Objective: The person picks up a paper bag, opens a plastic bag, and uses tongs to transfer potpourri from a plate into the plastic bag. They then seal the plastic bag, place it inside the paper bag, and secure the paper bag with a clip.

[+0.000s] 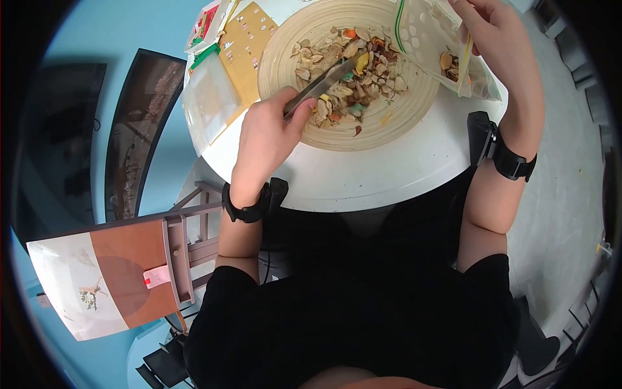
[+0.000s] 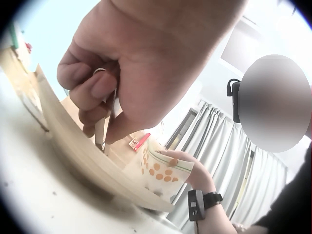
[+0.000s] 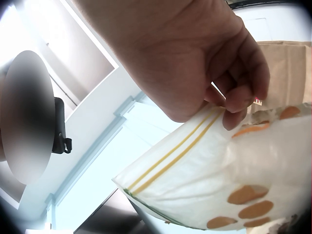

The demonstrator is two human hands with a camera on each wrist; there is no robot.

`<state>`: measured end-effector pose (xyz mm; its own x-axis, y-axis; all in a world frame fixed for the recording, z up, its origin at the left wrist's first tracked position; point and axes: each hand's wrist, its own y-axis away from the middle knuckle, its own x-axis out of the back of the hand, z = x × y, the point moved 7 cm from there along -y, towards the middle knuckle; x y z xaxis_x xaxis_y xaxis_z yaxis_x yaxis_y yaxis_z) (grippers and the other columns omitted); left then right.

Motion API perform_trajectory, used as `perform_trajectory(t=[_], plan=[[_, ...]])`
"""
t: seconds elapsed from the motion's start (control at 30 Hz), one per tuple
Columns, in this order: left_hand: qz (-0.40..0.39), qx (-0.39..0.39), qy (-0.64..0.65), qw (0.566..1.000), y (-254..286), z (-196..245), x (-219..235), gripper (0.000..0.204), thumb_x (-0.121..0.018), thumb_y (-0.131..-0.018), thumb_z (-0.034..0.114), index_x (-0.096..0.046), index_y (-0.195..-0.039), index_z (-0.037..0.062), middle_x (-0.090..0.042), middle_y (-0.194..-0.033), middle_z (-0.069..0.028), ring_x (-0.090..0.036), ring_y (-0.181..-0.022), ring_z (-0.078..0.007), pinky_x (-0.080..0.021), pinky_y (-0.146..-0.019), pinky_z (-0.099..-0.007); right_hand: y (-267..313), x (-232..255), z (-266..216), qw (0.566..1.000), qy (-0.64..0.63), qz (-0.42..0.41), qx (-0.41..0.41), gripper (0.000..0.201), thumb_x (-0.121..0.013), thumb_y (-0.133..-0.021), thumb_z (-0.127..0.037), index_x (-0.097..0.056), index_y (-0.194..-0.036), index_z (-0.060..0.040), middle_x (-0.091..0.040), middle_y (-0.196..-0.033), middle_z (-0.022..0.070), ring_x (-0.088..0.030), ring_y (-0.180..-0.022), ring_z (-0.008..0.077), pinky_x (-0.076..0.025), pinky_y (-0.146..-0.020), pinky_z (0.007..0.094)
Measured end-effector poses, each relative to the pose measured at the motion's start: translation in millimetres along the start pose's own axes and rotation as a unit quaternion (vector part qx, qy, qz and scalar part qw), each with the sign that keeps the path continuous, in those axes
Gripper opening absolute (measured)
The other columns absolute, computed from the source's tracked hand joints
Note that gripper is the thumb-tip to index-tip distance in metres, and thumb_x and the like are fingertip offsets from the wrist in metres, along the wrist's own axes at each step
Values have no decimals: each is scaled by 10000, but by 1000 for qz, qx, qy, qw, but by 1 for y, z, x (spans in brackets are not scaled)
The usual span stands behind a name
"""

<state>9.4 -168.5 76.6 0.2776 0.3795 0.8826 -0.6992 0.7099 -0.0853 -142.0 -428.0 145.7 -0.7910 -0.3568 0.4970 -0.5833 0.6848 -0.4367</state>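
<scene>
My left hand (image 1: 267, 135) grips a pair of metal tongs (image 1: 328, 82), their tips in a heap of dried petals, chips and coloured bits (image 1: 389, 84). The heap lies spread over a round, pale wooden plate (image 1: 275, 65). At the plate's right side, my right hand (image 1: 502, 42) pinches the upper edge of a clear zip bag with dots (image 1: 421, 32). Similar dried pieces (image 1: 448, 65) show inside the bag. In the right wrist view, thumb and fingers hold the bag (image 3: 190, 168) near its yellow-striped zip edge. The left wrist view shows fingers curled around the tongs (image 2: 100, 139).
The plate stands on a round white table (image 1: 363, 181). Left of it lie a gold-brown sheet with small pictures (image 1: 246, 32), a clear plastic bag (image 1: 210, 94) and a red-and-white box (image 1: 208, 23). A chair (image 1: 188, 253) stands by the table's left side.
</scene>
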Motion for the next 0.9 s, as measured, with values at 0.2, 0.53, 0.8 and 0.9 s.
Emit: perform_trajectory(t=[0.2,0.53,0.8,0.9], plan=[[54,-34,51,997,-9,16,33,272,-753,-951,229,-675,-885,-23,-473,-552,-60,-384,-503,-74,-310,-466,-275,1,-4,-2,1000,14,4,7,304,-605,-987,-197,-719,-955,83,-644,-683,48,-565,-605,109,-440,-550,292],[51,-73,180,980,-27,49,28,285,-785,-918,247,-699,-940,-24,-568,-592,-38,-441,-539,-47,-338,-489,-238,-4,-5,5,999,-9,15,-39,312,-597,-1005,-196,-716,-927,82,-618,-660,8,-542,-582,80,-420,-525,269],[4,19,51,999,-48,-1,13,432,-740,-933,375,-707,-960,-56,-618,-631,-166,-571,-552,-224,-456,-561,-348,-12,-4,25,996,-40,-21,-74,293,-592,-1013,-187,-726,-925,58,-612,-656,2,-546,-574,73,-423,-509,258],[1,26,17,1000,-52,-5,3,428,-732,-942,370,-692,-965,-55,-587,-648,-111,-522,-603,-166,-428,-584,-318,-5,-6,12,999,8,26,-38,294,-593,-1011,-185,-722,-909,59,-613,-649,8,-550,-570,76,-424,-510,260]])
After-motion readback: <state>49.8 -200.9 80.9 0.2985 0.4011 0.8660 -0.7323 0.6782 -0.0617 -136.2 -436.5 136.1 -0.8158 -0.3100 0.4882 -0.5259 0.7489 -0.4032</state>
